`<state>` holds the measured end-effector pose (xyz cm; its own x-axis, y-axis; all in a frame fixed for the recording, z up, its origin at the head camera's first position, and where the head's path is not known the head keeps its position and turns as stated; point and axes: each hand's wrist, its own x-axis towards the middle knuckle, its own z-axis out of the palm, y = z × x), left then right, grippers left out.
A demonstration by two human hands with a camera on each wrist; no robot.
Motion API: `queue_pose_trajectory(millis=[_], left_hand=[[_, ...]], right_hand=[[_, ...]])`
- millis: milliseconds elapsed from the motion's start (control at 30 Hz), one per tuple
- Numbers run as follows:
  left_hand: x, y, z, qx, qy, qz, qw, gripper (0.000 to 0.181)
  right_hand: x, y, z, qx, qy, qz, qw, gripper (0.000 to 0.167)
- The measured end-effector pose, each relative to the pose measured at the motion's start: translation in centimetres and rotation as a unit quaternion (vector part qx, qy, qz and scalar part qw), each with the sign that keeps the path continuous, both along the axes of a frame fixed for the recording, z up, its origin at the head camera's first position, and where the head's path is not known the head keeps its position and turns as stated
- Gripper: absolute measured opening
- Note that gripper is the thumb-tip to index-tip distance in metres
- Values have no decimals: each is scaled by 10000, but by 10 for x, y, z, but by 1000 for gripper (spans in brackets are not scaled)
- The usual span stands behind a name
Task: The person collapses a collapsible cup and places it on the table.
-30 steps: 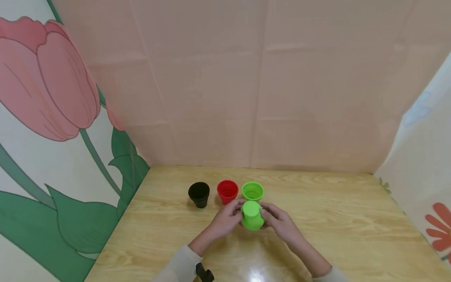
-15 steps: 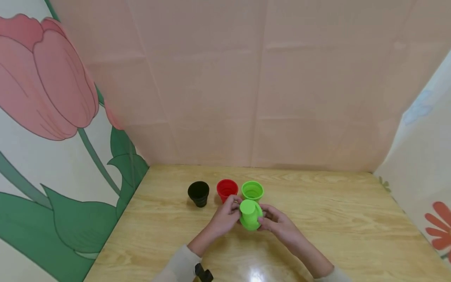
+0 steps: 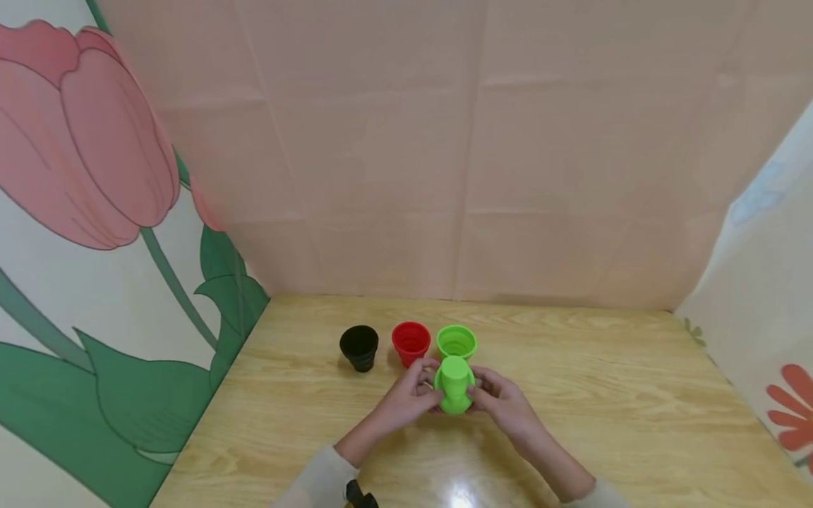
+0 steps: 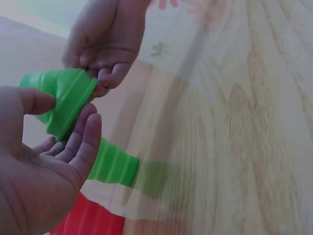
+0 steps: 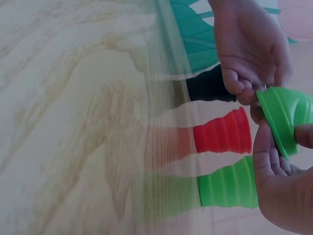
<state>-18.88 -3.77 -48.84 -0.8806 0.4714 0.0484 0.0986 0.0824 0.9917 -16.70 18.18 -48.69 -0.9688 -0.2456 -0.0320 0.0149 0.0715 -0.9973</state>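
A soft green collapsible cup (image 3: 454, 381) is held above the table between both hands, its base tilted up and its side dented inward. My left hand (image 3: 408, 395) pinches the cup's left side, thumb pressing on the wall and fingers under the rim, as the left wrist view shows. On the opposite side my right hand (image 3: 508, 406) grips it the same way, its thumb on the wall (image 5: 304, 135). Just behind the held cup stands another green cup (image 3: 456, 340), upright. A red cup (image 3: 411, 340) and a black cup (image 3: 359, 346) stand upright to its left.
The wood-grain table (image 3: 603, 395) extends to both sides of the hands. A plain pinkish cloth (image 3: 381, 141) hangs behind it. Tulip-printed panels (image 3: 101, 155) border the left, and a flower-printed panel (image 3: 775, 317) borders the right.
The held green cup turned slightly to one side, then back with its base up, while its wall bent under the thumbs. The three standing cups have stayed in place.
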Motion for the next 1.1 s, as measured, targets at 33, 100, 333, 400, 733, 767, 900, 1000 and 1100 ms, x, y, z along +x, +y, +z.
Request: queue_pose_trajectory(millis=[33, 100, 333, 400, 733, 767, 900, 1000, 1100], left_hand=[[1, 1, 0, 13, -9, 16, 10000, 48], [2, 4, -1, 20, -36, 54, 10000, 48], [4, 11, -1, 40, -40, 249, 9997, 47], [4, 12, 0, 2, 3, 270, 9996, 46], [1, 10, 1, 104, -104, 194, 9997, 46], [1, 8, 2, 95, -147, 148, 9997, 46], [-1, 2, 4, -72, -114, -132, 9998, 39], [-2, -1, 5, -138, -5, -258, 9996, 29], [-2, -2, 6, -105, -77, -290, 9995, 28]], right_hand=[[0, -1, 0, -7, -33, -78, 10000, 53], [1, -4, 0, 4, -93, -222, 9997, 52], [4, -9, 0, 64, -133, -534, 9985, 49], [5, -9, 0, 74, -144, -556, 9983, 50], [6, -2, 5, 176, -43, -586, 9981, 51], [5, 0, 5, 193, 6, -509, 9985, 51], [5, 10, 5, 287, 255, 54, 9992, 50], [4, 16, 8, 433, 429, 584, 9964, 49], [3, 22, 12, 781, 580, 1012, 9901, 46]])
